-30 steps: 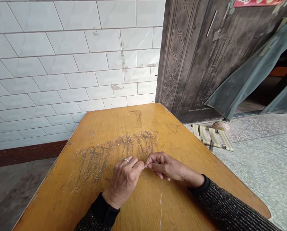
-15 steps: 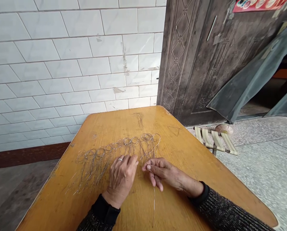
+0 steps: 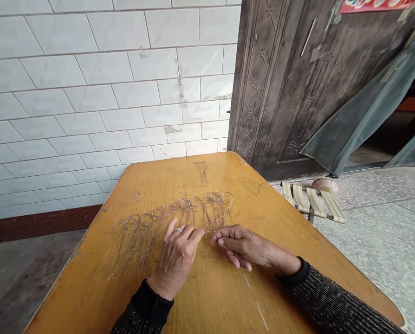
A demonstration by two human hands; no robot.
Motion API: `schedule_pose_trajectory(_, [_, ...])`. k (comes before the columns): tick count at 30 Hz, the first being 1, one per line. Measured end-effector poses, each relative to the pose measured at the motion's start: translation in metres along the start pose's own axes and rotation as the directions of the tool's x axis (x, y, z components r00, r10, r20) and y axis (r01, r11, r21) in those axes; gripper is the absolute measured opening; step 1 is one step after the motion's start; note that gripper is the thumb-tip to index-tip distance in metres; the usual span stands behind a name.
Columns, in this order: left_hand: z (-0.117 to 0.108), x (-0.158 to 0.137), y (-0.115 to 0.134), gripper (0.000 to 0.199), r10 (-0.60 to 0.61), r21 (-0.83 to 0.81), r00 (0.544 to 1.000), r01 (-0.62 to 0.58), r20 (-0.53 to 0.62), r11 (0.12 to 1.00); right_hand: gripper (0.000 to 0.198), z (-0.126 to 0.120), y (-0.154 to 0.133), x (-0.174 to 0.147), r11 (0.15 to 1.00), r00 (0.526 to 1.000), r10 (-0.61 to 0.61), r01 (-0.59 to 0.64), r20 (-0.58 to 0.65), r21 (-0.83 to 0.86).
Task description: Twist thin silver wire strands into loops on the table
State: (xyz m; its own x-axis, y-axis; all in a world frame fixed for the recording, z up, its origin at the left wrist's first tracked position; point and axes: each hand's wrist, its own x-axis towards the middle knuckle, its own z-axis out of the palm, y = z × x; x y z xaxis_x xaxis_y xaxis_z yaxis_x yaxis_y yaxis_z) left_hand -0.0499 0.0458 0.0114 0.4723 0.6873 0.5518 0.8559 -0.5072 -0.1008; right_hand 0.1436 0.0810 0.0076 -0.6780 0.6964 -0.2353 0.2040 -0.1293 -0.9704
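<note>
Here the left hand (image 3: pixel 177 257) lies palm down on the desk (image 3: pixel 89 297), its grip loose and fingers spread slightly, clamped on nothing. A ring (image 3: pixel 179 229) sits on one finger. The fingertips rest at the near edge of the looped wires (image 3: pixel 172 214), touching or just over the nearest strands; which of the two cannot be told. The right hand (image 3: pixel 244 247) rests just beside it, knuckles up, fingers curled lightly and pointing toward the left hand. Thumb and forefinger are close together, but whether they pinch a strand is too fine to tell. The two hands are near each other without touching.

The looped wires lie in a row across the middle of the desk, each with a round loop at the far end and loose tails that fan toward the near left edge. Near the right wrist, a pale thin strand (image 3: pixel 255 301) lies on the wood, apart from the row. Both forearms wear dark knitted sleeves (image 3: pixel 333 304).

Farther out, a small tangle of wire (image 3: pixel 202 169) sits near the far edge of the desk, well apart from the row. Beyond the desk stands a white tiled wall (image 3: pixel 89 93), with a dark patterned door (image 3: pixel 284 83) to its right. A folding stool (image 3: pixel 312 200) with striped webbing stands on the speckled floor (image 3: pixel 378 232) beside the desk.
</note>
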Motion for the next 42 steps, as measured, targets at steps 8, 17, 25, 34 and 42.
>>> schedule_pose_trajectory(8, [0.007,-0.002,0.004,0.021,0.048,-0.066,0.998,-0.051,-0.038,0.997,0.021,0.004,0.007,0.003,0.998,0.999,-0.031,0.032,0.04,-0.049])
schedule_pose_trajectory(17, [0.01,-0.002,0.005,0.018,0.009,-0.107,1.0,-0.009,0.001,0.994,0.021,0.004,0.003,0.005,0.998,0.999,-0.048,0.048,0.006,-0.039])
schedule_pose_trajectory(25, [0.005,-0.001,0.009,0.023,-0.059,0.014,0.996,0.058,0.073,0.998,0.019,0.009,0.014,0.012,0.993,0.996,-0.085,0.088,0.034,-0.082])
schedule_pose_trajectory(34, [0.01,-0.003,-0.004,0.029,-0.191,0.089,0.981,0.188,0.025,0.978,0.023,0.007,0.015,0.011,0.994,0.992,-0.1,0.097,-0.077,-0.043])
schedule_pose_trajectory(42, [0.007,0.0,-0.006,0.025,-0.018,-0.104,1.0,0.018,0.004,0.994,0.024,0.012,0.014,0.009,0.996,0.996,-0.084,0.084,-0.021,-0.015])
